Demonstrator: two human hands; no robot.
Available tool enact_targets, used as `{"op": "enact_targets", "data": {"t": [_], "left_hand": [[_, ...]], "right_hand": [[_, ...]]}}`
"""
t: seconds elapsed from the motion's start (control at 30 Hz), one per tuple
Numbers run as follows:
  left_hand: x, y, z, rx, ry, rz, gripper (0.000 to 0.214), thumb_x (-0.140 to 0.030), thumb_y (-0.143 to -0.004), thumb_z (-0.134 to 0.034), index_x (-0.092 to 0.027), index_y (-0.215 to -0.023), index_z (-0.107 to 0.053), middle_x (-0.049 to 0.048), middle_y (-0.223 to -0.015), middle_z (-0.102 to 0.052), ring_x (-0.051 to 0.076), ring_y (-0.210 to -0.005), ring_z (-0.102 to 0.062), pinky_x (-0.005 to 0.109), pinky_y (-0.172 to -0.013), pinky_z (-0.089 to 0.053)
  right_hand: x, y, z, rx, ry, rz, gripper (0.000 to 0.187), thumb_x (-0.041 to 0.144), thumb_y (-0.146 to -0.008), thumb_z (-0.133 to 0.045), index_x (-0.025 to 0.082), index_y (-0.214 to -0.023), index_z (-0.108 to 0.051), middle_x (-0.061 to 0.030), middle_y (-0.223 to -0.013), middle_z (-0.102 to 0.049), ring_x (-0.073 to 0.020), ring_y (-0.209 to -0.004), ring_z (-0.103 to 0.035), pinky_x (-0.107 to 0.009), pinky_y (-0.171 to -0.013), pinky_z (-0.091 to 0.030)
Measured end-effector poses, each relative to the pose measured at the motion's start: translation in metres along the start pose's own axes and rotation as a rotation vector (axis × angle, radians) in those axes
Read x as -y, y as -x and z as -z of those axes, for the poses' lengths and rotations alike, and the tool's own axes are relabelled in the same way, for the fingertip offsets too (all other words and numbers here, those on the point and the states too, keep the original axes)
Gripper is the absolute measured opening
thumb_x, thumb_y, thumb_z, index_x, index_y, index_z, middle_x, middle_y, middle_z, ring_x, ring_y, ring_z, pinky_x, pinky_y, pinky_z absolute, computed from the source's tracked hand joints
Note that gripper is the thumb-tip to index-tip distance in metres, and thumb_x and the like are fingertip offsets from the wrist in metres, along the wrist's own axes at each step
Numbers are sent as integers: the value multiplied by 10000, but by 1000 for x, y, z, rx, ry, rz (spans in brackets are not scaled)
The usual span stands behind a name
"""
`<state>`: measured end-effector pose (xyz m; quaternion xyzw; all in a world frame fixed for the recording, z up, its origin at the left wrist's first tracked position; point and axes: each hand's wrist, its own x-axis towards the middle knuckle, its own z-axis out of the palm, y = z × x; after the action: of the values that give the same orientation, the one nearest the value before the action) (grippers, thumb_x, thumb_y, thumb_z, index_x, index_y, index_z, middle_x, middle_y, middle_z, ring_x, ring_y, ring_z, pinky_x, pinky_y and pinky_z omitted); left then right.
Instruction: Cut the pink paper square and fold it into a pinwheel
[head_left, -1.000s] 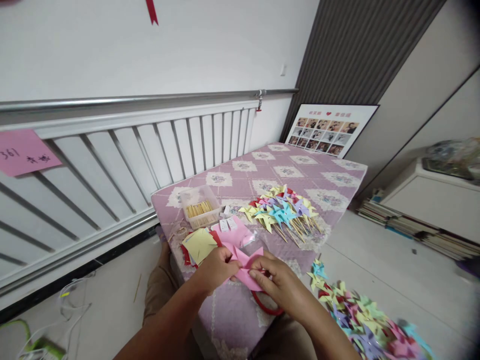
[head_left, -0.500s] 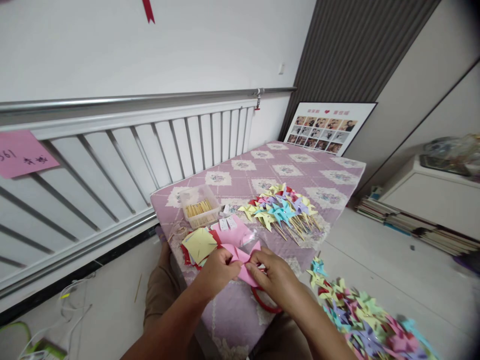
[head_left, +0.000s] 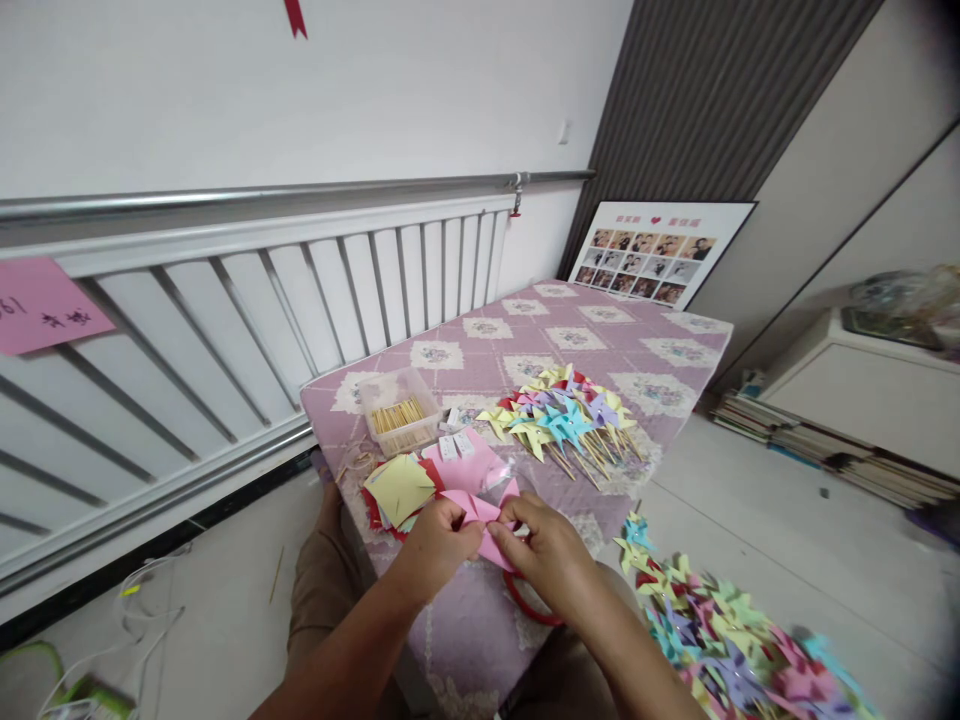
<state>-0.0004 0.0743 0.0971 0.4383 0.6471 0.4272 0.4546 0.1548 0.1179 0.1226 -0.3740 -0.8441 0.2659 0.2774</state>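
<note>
Between my two hands is a pink paper pinwheel, its corners folded in toward the middle. My left hand pinches its left side, thumb near the centre. My right hand is closed on the right side, thumb and fingers meeting close to the left thumb. Just left of the paper lies a stack of cut paper squares, a yellow one on top and red below. Pink sheets with small white labels lie behind it. A red ring-shaped handle shows under my right hand, the rest hidden.
A clear plastic box of wooden sticks stands at the table's left. Finished pinwheels on sticks are piled mid-table; more pinwheels heap on the right, below table level. A white radiator borders the patterned tablecloth.
The pinwheel's right-hand flap has shifted slightly left, and my right hand's fingers have moved a little. The grip of both hands on the pink paper persists.
</note>
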Motion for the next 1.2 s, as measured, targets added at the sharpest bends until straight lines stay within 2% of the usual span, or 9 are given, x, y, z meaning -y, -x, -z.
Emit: {"op": "enact_targets", "data": {"t": [0.13,0.17,0.23,0.3,0.4,0.63,0.83,1.03,1.2], "left_hand": [[2,0,-3,10,115,38,139,-270,-678,-558,-175,-584,-519,-38,-485,-505,100,-448,-429,224,-448,-281],[3,-1,-3,13,136,42,144,-271,-680,-559,-174,-580,-523,-33,-487,-517,101,-448,-436,225,-452,-288],[6,-2,-5,20,169,41,151,-270,-687,-560,-174,-575,-531,-29,-483,-529,103,-444,-442,226,-454,-293],[11,-4,-6,27,194,32,151,-268,-696,-560,-175,-579,-542,-28,-479,-533,107,-443,-448,229,-455,-300],[18,-7,-7,42,215,10,145,-267,-715,-554,-170,-609,-570,-22,-494,-546,114,-453,-467,231,-461,-322],[30,-9,-12,62,312,81,139,-285,-716,-578,-151,-687,-598,-3,-580,-583,123,-508,-520,234,-498,-383],[40,-11,-10,130,456,113,211,-337,-695,-621,-135,-755,-621,6,-639,-587,125,-548,-518,261,-557,-441],[52,-11,-5,84,199,126,159,-298,-686,-599,-140,-679,-621,-15,-521,-552,117,-483,-481,231,-491,-375],[68,-11,-4,39,294,154,117,-256,-660,-589,-149,-687,-628,-19,-533,-566,115,-467,-476,230,-473,-358]], "right_hand": [[-3,1,-9,-75,-92,-135,77,229,-784,-594,221,-789,-517,32,-680,-573,-156,-607,-563,-253,-557,-407],[-4,1,-12,-88,-129,-181,122,234,-777,-599,220,-867,-518,34,-685,-583,-157,-597,-566,-256,-551,-415],[-7,1,-17,-97,-240,-247,324,241,-777,-595,207,-1078,-480,28,-706,-606,-160,-591,-575,-263,-550,-437],[-9,2,-22,-84,-377,-275,527,236,-789,-576,187,-1270,-368,14,-741,-632,-163,-615,-588,-271,-571,-462],[-11,2,-27,-56,-518,-287,667,231,-804,-552,190,-1392,-240,-3,-817,-656,-161,-648,-596,-281,-605,-482],[-11,3,-31,-77,-434,-292,662,203,-788,-555,196,-1396,-291,-46,-1036,-620,-172,-785,-600,-318,-746,-489],[-14,5,-36,-78,-370,-313,646,181,-778,-535,180,-1383,-309,-29,-960,-628,-162,-687,-587,-310,-711,-494],[-19,7,-52,-72,-383,-339,648,173,-742,-562,179,-1361,-370,-72,-1120,-611,-199,-868,-615,-321,-808,-482],[-25,7,-62,-17,-428,-281,613,203,-753,-585,206,-1341,-411,-42,-1018,-643,-192,-809,-619,-320,-766,-491]]}}
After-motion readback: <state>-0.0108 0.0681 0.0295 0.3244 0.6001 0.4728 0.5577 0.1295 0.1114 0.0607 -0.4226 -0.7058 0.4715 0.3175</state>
